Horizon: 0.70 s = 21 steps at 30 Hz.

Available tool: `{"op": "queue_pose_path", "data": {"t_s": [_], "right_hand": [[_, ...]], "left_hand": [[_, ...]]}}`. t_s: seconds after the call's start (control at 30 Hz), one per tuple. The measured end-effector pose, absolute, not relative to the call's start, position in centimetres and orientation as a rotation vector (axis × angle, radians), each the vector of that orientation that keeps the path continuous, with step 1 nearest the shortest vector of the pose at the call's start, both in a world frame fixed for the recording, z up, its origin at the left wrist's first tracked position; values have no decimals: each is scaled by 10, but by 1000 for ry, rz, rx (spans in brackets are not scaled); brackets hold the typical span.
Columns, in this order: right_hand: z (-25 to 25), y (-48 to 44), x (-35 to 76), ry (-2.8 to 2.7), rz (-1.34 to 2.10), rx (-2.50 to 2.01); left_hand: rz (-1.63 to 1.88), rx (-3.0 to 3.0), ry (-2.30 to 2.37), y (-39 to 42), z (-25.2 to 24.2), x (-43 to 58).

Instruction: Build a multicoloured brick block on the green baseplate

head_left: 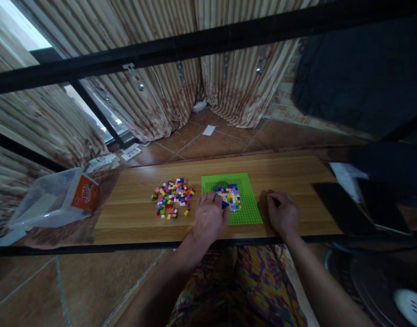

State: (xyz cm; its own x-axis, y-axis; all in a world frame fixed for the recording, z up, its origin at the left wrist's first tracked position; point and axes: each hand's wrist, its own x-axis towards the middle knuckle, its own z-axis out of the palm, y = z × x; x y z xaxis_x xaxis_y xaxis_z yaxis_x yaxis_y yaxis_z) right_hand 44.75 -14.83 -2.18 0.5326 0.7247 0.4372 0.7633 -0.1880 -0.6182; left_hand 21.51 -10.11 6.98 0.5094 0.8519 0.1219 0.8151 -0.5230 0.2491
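Observation:
A green studded baseplate (252, 210) lies on the wooden tabletop. On it is a block of small multicoloured building bricks (233, 195), packed closely in rows. My left hand (208, 215) reaches over the plate's left edge, fingers closed round a small dark blue piece (225, 205) beside the brick block. Its exact shape is too small to make out, and the hand covers part of the plate. To the right of the plate, my right hand (283, 213) rests loosely curled on the tabletop, with nothing visible in it.
Loose bricks (174, 195) are heaped on the tabletop (126, 218), left of my left hand. A clear plastic box (48, 200) with an orange label stands at the far left. Dark flat objects (344, 209) lie at the right end. A black bar (160, 50) crosses beyond the table.

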Motion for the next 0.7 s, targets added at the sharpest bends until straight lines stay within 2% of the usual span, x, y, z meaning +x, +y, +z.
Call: {"op": "queue_pose_path", "data": {"t_s": [0.3, 0.7], "right_hand": [[-22, -147, 448, -1194, -28, -1929], [-22, -148, 448, -1200, -39, -1925]], "left_hand": [[208, 2724, 1443, -93, 73, 231], [284, 2879, 1267, -80, 60, 226]]}}
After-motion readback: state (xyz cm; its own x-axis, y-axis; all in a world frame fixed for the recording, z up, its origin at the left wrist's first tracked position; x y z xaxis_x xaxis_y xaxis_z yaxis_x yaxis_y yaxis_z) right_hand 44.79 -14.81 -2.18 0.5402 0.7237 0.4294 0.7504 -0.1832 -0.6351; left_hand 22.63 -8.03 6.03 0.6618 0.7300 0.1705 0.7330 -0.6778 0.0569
